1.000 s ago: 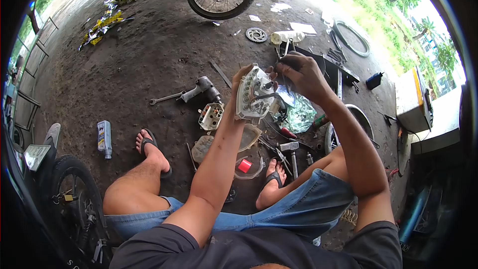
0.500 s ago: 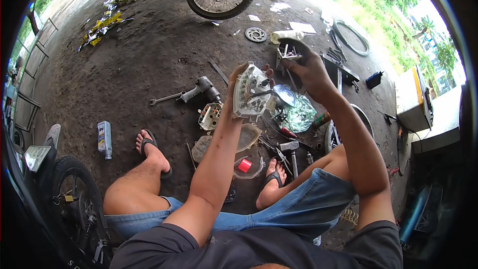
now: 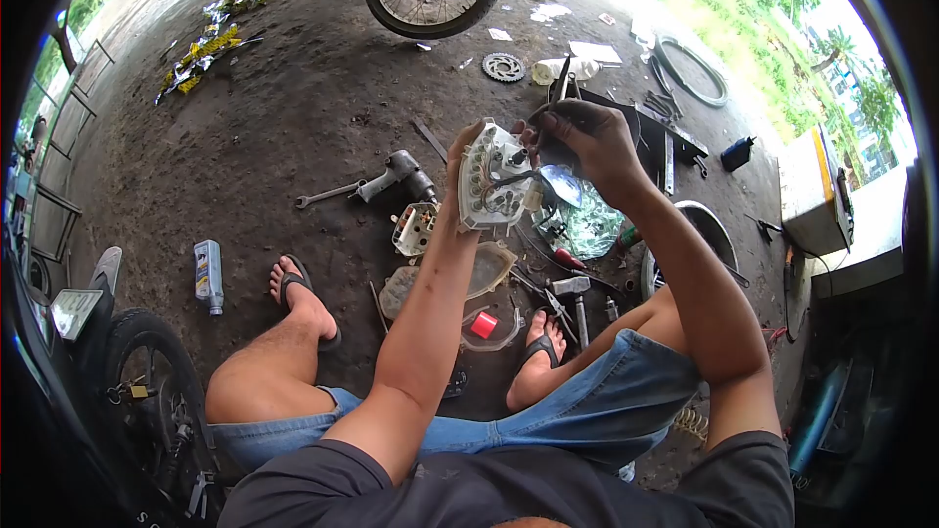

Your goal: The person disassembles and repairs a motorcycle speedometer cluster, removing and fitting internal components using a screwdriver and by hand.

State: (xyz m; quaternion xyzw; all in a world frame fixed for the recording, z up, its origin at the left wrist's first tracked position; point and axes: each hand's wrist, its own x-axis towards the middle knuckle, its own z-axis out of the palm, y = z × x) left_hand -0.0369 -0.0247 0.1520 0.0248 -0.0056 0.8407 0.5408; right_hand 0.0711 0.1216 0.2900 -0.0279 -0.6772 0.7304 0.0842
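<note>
Right hand (image 3: 591, 133) has shifted left, pinching some dark tool (image 3: 562, 81); left hand (image 3: 460, 148) grips the gauge housing (image 3: 477, 198). Keep it steady, wires (image 3: 510, 179) clear.

Single head view, forward and down, near left hand (image 3: 460, 154) and right hand (image 3: 593, 133).

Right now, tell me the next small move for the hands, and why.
I'd probably tilt the metal tool in the right hand toward the pale housing: the left hand holds that housing with its wires facing the camera, while the tool's narrow end points away from it.
</note>
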